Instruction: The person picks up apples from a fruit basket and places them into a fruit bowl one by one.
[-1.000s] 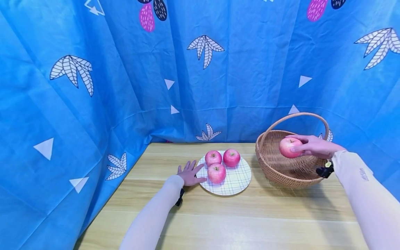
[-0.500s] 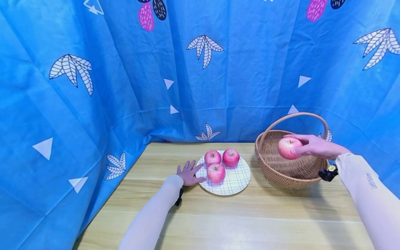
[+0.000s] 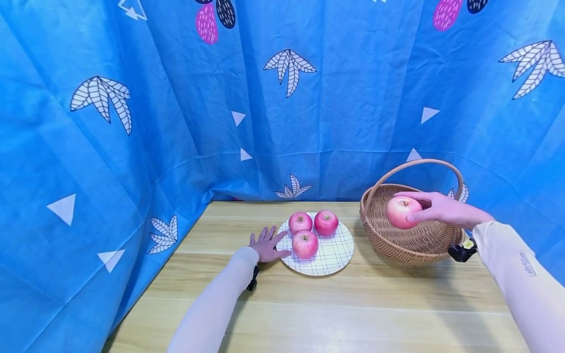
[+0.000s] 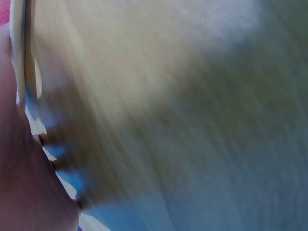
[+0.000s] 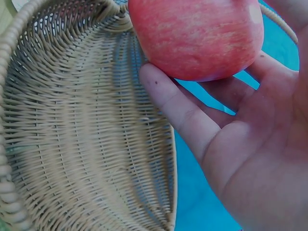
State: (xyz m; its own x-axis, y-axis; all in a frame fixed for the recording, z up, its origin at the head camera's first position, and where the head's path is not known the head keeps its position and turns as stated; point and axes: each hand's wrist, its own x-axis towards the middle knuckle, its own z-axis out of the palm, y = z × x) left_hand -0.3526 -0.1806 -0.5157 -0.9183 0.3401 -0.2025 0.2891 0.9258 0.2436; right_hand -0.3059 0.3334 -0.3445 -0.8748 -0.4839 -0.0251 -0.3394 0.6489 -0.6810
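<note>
My right hand grips a red apple above the wicker basket. In the right wrist view, fingers and thumb wrap the apple, and the woven inside of the basket appears below it with nothing lying in the visible part. My left hand lies with spread fingers at the left rim of a checked plate. On that plate sit a front apple, a back left apple and a back right apple. The left wrist view shows mostly blurred tabletop.
The basket's arched handle rises over its opening, left of and behind the right hand. The wooden table extends toward me in front of plate and basket. A blue patterned curtain hangs behind and along the left side.
The right hand has moved the apple slightly left and lower over the basket. The left hand and the apples on the plate have stayed where they were.
</note>
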